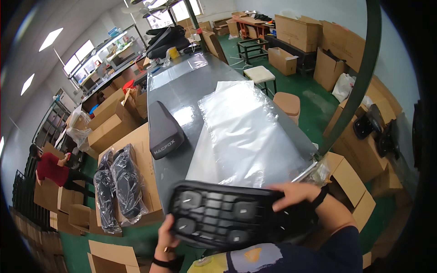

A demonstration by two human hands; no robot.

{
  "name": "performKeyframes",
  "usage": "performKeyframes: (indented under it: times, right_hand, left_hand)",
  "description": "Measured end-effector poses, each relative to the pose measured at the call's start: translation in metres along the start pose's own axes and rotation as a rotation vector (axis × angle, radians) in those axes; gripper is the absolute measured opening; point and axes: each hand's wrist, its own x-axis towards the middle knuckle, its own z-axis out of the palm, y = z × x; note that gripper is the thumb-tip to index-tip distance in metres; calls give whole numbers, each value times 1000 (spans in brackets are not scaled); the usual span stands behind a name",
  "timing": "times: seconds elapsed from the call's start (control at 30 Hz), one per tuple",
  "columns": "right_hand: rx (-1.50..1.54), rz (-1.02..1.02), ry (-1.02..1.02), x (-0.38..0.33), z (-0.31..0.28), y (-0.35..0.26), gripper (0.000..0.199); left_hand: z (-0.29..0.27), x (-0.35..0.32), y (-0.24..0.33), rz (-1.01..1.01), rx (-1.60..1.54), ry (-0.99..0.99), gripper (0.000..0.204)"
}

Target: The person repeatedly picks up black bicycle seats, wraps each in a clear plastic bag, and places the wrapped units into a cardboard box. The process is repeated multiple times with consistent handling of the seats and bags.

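Observation:
A long black bike seat [218, 214] is held in front of my body, its ribbed plastic underside facing up with round mounting pads near the corners. My left hand [165, 235] grips its left end from below, the thumb along the edge. Over the far right edge lies my right hand [293, 194], thumb on the underside and the other fingers out of sight. Beyond the seat, a stack of clear plastic bags [246, 132] covers part of the grey table [182, 84]. A finished dark grey seat [165, 132] rests at the table's left edge.
Two plastic-wrapped seats [127, 182] lie on a carton at the left. Open cardboard boxes [350, 182] stand close on my right, beside a green post [350, 100]. Black seats [168, 41] are piled at the table's far end. A person in red [52, 169] stands far left.

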Motion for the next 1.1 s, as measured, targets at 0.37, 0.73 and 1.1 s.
performKeyframes:
  times: [0.37, 0.73, 1.1]
  right_hand:
    - [1042, 275, 1259, -170, 162, 97, 45]
    - [1126, 179, 1550, -207, 241, 34, 62]
    - [1010, 260, 1370, -167, 190, 55, 55]
  left_hand:
    - [145, 198, -118, 104, 1013, -557, 25]
    - [207, 264, -185, 564, 1650, -578, 25]
    - [203, 310, -100, 196, 801, -257, 47]
